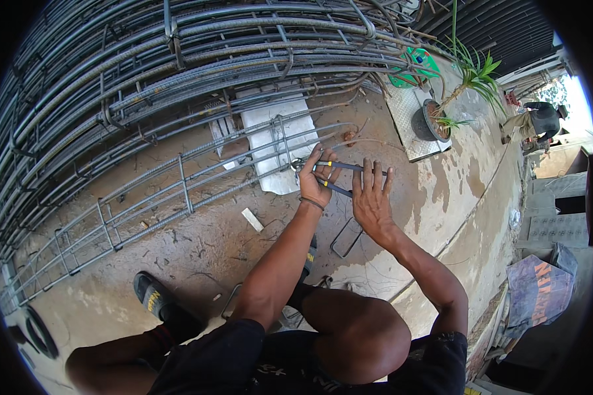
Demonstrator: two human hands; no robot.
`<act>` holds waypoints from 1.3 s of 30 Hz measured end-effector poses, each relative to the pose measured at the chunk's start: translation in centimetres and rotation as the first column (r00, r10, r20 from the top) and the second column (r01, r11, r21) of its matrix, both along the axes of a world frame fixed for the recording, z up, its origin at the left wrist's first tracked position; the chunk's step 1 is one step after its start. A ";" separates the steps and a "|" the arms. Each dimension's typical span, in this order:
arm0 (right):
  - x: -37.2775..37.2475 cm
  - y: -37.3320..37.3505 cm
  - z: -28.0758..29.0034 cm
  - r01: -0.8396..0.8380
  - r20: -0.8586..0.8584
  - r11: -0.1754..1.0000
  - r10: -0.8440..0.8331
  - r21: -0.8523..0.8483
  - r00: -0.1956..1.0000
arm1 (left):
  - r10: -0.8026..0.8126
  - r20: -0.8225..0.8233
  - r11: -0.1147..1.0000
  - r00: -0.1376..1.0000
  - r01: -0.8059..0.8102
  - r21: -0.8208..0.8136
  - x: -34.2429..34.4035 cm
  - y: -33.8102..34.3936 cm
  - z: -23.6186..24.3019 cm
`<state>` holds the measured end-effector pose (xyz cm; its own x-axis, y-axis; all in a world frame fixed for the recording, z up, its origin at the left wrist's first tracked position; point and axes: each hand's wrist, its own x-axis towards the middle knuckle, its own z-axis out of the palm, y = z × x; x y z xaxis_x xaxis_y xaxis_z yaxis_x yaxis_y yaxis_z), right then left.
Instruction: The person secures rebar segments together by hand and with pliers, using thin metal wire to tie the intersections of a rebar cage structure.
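One pair of pincers (346, 166) is at the middle of the frame, its long axis running nearly level and dipping slightly to the right. Its head points left, at the end of a narrow steel rebar cage (186, 184); its dark handles, banded yellow, splay rightward into a narrow V. The left hand (316, 185) is half curled about it, just behind the head. The right hand (373, 204) lies across the handles farther right, fingers nearly straight; whether they grip cannot be told.

Below spreads a brown, damp-patched concrete floor (461, 224), littered with wire scraps near the centre. A pale slab (280, 135) lies under the cage end. Larger stacked cages (197, 46) fill the upper left; a potted plant (431, 120) stands at upper right, a bending person (541, 120) beyond it.

Yellow lettering marks the shoe (153, 297) at lower left, and big orange-pink capitals cross a dark tarp (530, 293) at lower right.
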<state>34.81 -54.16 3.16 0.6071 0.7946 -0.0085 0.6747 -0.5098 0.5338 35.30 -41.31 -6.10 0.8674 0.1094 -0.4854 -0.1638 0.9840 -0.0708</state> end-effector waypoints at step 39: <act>1.7 0.9 1.2 -0.092 -0.009 0.995 0.092 -0.031 0.996 | 0.054 -0.094 0.994 0.994 -0.062 -0.087 1.3 0.2 -0.5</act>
<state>36.56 -53.26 4.34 0.5314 0.8463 -0.0382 0.7219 -0.4288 0.5430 36.61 -41.07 -6.57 0.8125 0.1108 -0.5723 -0.2305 0.9628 -0.1408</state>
